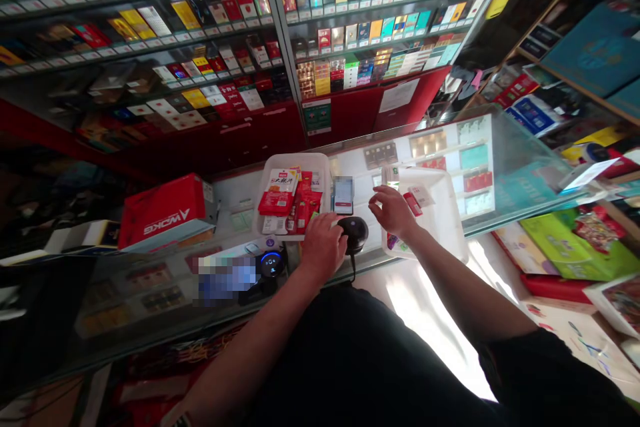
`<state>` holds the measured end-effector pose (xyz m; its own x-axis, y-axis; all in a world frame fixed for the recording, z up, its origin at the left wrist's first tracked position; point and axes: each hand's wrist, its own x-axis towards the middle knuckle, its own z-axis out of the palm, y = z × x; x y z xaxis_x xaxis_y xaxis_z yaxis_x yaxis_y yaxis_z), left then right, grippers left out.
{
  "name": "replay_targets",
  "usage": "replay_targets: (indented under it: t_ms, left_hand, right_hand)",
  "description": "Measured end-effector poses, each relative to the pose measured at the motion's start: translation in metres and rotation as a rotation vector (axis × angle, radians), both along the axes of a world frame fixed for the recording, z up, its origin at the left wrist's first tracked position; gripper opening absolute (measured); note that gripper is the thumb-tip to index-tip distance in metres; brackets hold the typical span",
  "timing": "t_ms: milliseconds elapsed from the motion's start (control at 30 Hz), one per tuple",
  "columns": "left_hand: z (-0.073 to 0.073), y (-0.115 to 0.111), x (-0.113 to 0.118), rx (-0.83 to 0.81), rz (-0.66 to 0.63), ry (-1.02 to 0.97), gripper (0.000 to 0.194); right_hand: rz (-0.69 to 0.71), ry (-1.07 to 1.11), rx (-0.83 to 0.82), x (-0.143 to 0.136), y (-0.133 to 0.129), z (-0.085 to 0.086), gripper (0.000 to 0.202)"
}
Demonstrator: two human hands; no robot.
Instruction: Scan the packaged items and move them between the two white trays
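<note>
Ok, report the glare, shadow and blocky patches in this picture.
All in the head view: sunlight burns out streaks of floor; much of the left side sinks into shadow; coarse blocks cover part of the phone and a screen further left.

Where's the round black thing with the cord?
In the head view, the round black thing is just right of centre, right by the left hand's fingers and just below the small lit screen.

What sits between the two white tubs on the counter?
The head view shows a phone, a black device in the left hand, and part of the right hand.
</note>
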<state>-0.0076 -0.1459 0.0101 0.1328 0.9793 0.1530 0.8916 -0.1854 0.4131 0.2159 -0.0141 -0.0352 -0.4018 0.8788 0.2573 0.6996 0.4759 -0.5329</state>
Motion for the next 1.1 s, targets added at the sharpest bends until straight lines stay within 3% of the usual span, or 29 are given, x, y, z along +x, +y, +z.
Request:
replay_targets:
  t_ms: [167,267,400,533,700,933,1100]
  left_hand:
    - [-0.005,-0.008,-0.047,-0.103,0.168,0.136,0.021]
    - [-0.007,-0.007,-0.064,-0.195,0.243,0.251,0.024]
    - [-0.011,-0.002,-0.074,-0.251,0.239,0.333,0.032]
    - [-0.019,-0.002,-0.077,-0.244,0.185,0.340,0.034]
    - [-0.029,-0.002,-0.082,-0.239,0.128,0.311,0.040]
    - [-0.038,0.002,-0.084,-0.245,0.108,0.286,0.040]
    - [-0.037,0.006,-0.079,-0.281,0.168,0.276,0.039]
  right_hand:
    - [0.097,-0.054,-0.005,-0.060,-0.005,0.016,0.015]
    - [0.162,-0.193,-0.026,-0.096,-0.008,0.025,0.021]
    - [0.252,-0.467,-0.130,-0.143,-0.011,0.030,0.024]
    - [0.315,-0.600,-0.167,-0.177,-0.014,0.024,0.025]
    - [0.348,-0.696,-0.200,-0.197,-0.016,0.017,0.042]
    - [0.340,-0.750,-0.187,-0.205,-0.016,0.016,0.031]
    - [0.382,-0.768,-0.164,-0.204,-0.010,0.011,0.038]
